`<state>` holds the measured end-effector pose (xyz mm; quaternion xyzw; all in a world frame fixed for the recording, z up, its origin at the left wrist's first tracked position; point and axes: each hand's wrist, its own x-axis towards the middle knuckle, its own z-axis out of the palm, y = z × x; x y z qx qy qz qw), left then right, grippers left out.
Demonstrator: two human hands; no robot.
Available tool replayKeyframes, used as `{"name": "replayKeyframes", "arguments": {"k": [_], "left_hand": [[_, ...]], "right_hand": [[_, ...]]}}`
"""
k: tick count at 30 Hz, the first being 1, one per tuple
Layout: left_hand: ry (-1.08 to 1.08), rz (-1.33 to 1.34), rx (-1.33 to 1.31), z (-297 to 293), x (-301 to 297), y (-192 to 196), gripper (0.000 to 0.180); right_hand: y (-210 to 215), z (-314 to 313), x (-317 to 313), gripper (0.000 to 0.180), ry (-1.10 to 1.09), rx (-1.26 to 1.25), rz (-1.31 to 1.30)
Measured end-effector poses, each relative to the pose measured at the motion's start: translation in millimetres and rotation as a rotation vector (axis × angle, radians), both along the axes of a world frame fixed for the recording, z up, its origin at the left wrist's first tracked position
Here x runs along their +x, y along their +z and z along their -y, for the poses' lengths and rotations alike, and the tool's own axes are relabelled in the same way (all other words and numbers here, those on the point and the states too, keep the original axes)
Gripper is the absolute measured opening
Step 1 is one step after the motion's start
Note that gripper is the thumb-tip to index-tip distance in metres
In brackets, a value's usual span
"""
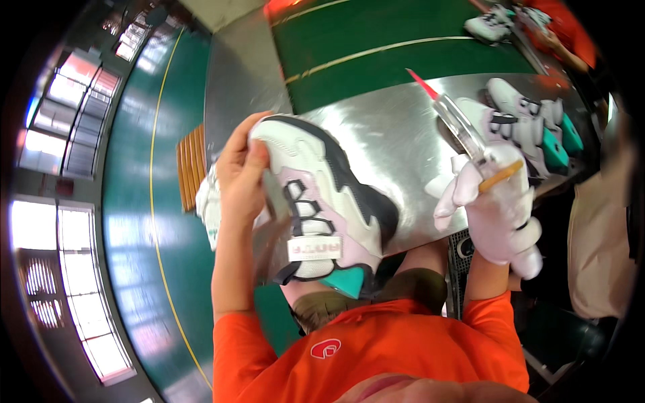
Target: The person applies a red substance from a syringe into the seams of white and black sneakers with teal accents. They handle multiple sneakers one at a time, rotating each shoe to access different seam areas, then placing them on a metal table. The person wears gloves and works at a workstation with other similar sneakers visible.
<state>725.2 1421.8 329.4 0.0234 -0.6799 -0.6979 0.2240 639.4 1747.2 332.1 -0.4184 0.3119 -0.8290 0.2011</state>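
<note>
My bare left hand [243, 164] grips a white, pale pink and black sneaker [312, 195] by its toe. The shoe is tilted on its side above the metal table's near edge, with its tongue and a teal piece at the heel toward me. On my right hand [494, 215] is a white glove. Its fingers close round a clear tube-shaped applicator [460, 125] with a pointed pink-red tip, angled up and to the left, apart from the shoe. A short brown stick [500, 176] lies across the same glove, partly hidden by the fingers.
Several similar sneakers with teal parts [554, 151] stand on the shiny metal table [356, 121] at right. A white cloth-like bundle [209, 208] and a brown slatted piece [191, 168] are at left. Another person in orange [568, 30] handles sneakers [488, 25] at far right.
</note>
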Motion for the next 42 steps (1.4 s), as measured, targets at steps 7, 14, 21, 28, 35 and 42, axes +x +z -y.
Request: {"name": "replayKeyframes", "arguments": {"k": [7, 14, 21, 28, 35, 42], "left_hand": [[0.287, 0.041, 0.172, 101.2, -95.5, 35.8, 0.023], [0.0, -0.152, 0.223, 42.7, -184.5, 30.9, 0.031], [0.17, 0.161, 0.293, 31.8, -318.9, 27.5, 0.035], [-0.169, 0.355, 0.565, -152.7, -462.7, -46.5, 0.041], [-0.262, 0.481, 0.206, -314.4, -500.3, -84.2, 0.053], [-0.291, 0.478, -0.828, -276.0, -522.3, -57.9, 0.063]], "right_hand": [[-28.9, -35.0, 64.6, 0.055, -0.84, 0.756, -0.516], [-52.2, -55.1, 67.9, 0.063, -0.708, 0.877, -0.352], [-65.4, -48.9, 58.9, 0.047, -0.799, 0.86, -0.698], [-98.1, -28.7, 42.2, 0.03, -1.077, 0.645, -0.675], [-225.6, 7.8, 80.2, 0.029, -0.541, 0.714, -0.433], [-189.7, -18.8, 64.2, 0.029, -0.74, 0.592, -0.594]]}}
